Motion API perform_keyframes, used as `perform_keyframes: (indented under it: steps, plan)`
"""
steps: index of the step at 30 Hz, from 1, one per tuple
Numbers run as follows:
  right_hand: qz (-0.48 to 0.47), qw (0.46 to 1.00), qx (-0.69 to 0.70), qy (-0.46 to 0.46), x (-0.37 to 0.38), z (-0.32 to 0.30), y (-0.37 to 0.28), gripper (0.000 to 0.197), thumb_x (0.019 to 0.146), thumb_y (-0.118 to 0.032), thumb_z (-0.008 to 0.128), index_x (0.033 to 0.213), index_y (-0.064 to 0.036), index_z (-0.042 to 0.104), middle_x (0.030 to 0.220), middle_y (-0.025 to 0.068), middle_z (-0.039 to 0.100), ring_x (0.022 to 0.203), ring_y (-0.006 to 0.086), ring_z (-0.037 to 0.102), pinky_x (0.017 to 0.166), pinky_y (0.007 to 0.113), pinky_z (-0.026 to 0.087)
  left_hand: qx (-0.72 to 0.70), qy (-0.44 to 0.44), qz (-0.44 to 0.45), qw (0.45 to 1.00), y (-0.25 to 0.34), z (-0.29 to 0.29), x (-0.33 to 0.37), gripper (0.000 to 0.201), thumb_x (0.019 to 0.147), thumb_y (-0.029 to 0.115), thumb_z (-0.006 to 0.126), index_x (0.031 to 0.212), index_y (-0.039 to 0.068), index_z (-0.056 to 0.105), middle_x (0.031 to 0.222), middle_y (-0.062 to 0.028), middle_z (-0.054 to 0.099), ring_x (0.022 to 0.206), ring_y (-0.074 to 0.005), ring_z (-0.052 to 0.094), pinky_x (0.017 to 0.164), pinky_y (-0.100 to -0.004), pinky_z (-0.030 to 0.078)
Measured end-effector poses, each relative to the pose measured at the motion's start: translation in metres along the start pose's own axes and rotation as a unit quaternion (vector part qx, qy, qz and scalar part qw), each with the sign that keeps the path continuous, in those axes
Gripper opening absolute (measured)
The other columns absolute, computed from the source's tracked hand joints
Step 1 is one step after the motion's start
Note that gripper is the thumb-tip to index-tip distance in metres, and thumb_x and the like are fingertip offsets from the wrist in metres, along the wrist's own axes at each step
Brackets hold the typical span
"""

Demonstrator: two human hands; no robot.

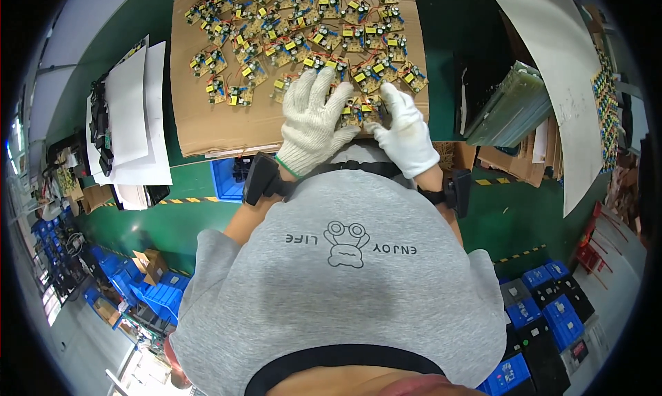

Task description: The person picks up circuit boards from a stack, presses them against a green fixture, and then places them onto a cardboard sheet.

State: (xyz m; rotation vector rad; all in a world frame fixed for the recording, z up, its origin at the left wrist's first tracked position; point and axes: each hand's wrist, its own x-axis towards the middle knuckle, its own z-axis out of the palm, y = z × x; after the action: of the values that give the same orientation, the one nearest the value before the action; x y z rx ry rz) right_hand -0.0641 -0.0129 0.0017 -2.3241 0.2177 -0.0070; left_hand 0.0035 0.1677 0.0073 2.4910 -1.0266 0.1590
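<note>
Many small tan circuit boards (325,38) with yellow-labelled parts, blue and black components and red wires lie on a brown cardboard sheet (241,130). My left hand (310,123), in a ribbed off-white knit glove, rests on the near edge of the group with its fingers spread. My right hand (405,137), in a smoother white glove, is to its right, thumb and fingers apart. Between the two hands sit a pair of boards (361,111) at the near edge of the cardboard. The fingertips of both hands are beside these boards; whether they touch them I cannot tell.
White sheets (127,113) lie on the green table to the left. On the right stand a stack of clear-greenish panels (507,103) and a large curved white sheet (552,65). Below the table's near edge is a blue bin (226,180). Blue crates (562,320) stand on the floor behind.
</note>
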Motion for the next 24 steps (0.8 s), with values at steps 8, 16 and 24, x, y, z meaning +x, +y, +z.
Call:
perform_keyframes:
  steps: [8,16,24]
  plan:
    - [-0.012,0.967,-0.193,0.165,0.034,-0.048,0.028,0.043,0.077,-0.022,0.071,0.116,-0.0068,0.06,0.112,0.0158,0.059,0.102,0.0324,0.057,0.087,0.039,0.047,-0.054,0.012,0.025,0.998,0.012,0.004,0.011,0.087,0.053,0.052,0.081,0.126,0.015,0.051,0.135,-0.0182,0.042,0.125,-0.0404,0.037,0.103,-0.0564,0.029]
    - [0.133,0.962,-0.233,-0.048,0.033,-0.051,0.011,0.049,0.075,-0.03,0.069,0.116,-0.004,0.06,0.107,0.019,0.062,0.097,0.0336,0.062,0.085,0.04,0.05,0.008,-0.01,0.015,1.0,0.019,0.013,0.022,0.074,0.057,0.051,0.079,0.116,0.013,0.057,0.138,-0.02,0.039,0.13,-0.0418,0.033,0.108,-0.0581,0.022]
    - [0.148,0.987,-0.059,0.036,0.019,-0.009,0.022,0.049,0.079,-0.027,0.07,0.119,-0.0027,0.057,0.087,0.0153,0.065,0.078,0.0301,0.064,0.071,0.037,0.05,0.022,-0.01,-0.004,1.0,0.021,0.019,0.022,0.077,0.057,0.056,0.077,0.121,0.016,0.058,0.142,-0.0193,0.036,0.131,-0.0443,0.03,0.105,-0.0595,0.024]
